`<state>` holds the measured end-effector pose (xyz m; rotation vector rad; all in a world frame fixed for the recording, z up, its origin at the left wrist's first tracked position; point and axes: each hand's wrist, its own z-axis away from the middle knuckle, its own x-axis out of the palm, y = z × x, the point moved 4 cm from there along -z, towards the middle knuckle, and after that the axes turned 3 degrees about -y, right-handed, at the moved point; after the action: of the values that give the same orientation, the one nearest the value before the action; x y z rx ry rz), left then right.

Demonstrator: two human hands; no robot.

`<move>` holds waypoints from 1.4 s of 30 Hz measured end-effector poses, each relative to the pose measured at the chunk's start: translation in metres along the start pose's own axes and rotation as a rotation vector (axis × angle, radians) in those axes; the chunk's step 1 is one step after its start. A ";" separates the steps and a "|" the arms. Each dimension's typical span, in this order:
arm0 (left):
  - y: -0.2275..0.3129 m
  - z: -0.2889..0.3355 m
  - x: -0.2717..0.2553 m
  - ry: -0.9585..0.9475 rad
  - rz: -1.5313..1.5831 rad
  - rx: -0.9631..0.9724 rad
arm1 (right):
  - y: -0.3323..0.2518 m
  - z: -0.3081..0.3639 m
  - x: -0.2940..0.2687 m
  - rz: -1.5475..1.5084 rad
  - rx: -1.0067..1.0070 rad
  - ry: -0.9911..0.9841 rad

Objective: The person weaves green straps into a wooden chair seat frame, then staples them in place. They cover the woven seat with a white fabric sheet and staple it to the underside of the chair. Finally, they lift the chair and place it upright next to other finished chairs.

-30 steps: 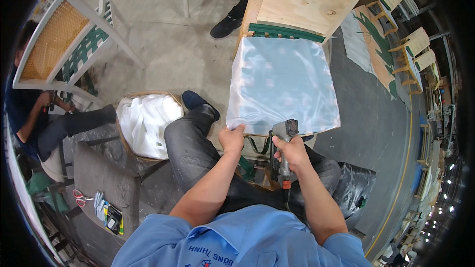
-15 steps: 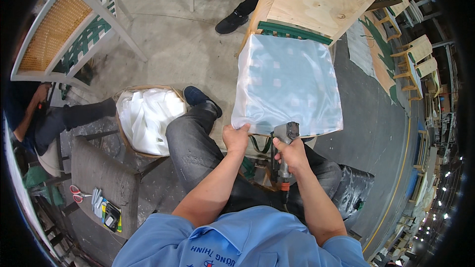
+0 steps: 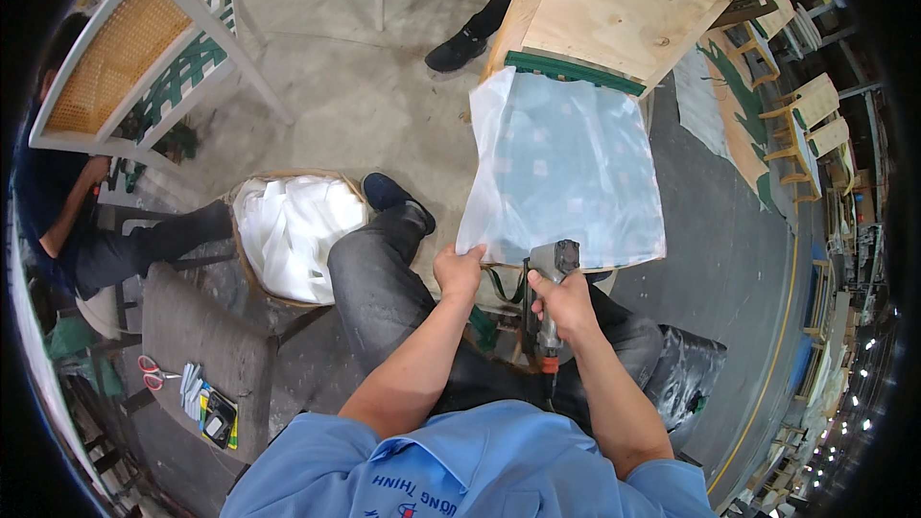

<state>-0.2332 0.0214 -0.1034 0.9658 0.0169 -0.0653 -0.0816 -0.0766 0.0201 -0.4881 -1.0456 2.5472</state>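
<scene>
**White sheer cloth [image 3: 576, 168] lying over chair seat; left hand [image 3: 458, 270] on cloth, right hand [image 3: 564, 302] on air gun [image 3: 554, 257]**

Left hand is gripping the cloth at its near left corner, thumb lying on top along the edge; right hand is clenching the grey air gun, fingers wrapping round its handle, orange fitting [image 3: 550, 364] hanging below; gun head is overlapping the cloth's near edge, right of the left hand; can't tell from this angle whether its nose is touching the seat.

Cloth is covering the seat, webbing pattern showing through; its left margin is reaching out past the webbing; green strap [image 3: 576, 74] is running along the far side, plywood panel [image 3: 628, 14] rising beyond it.

Left of the person's knee, a basket [image 3: 242, 264] is holding white strips [image 3: 299, 235]; further left, a grey upholstered chair [image 3: 206, 321] is carrying red-handled scissors [image 3: 153, 373] and a yellow-and-black pack [image 3: 220, 419]; a co-worker [image 3: 58, 173] is sitting at far left, beside a white cane-backed chair [image 3: 120, 53].
</scene>
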 end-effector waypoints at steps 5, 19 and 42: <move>0.003 0.002 0.004 -0.019 0.092 -0.019 | 0.002 -0.002 0.009 -0.005 0.023 -0.049; -0.001 -0.002 0.004 -0.022 0.059 -0.023 | 0.013 -0.009 0.023 0.083 -0.015 -0.024; -0.002 -0.020 0.014 -0.388 0.377 -0.399 | 0.097 0.205 -0.365 -0.686 -0.118 0.790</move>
<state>-0.2193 0.0360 -0.1174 0.5330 -0.4924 0.0971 0.1332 -0.4234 0.1540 -0.8817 -0.8457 1.4877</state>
